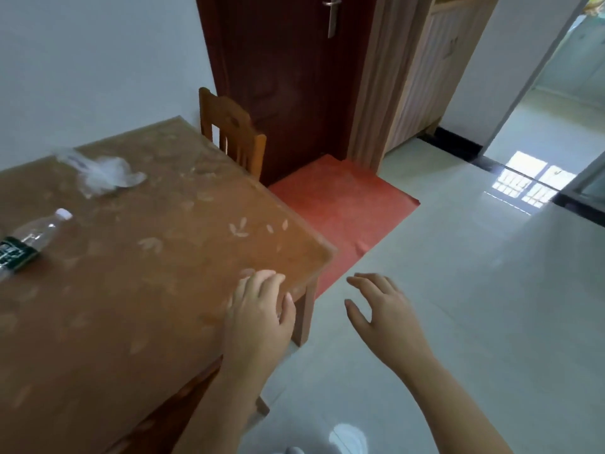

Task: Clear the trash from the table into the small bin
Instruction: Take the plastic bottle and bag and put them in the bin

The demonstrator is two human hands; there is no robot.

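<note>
A brown counter [157, 257] with a faint leaf pattern fills the left of the frame, carrying a crumpled clear plastic bag [104, 175] at upper left and a clear bottle [29, 240] lying sideways at the left edge.

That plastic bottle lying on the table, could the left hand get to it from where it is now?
Probably yes: the table between the left hand and the plastic bottle is bare, though it lies well off.
</note>
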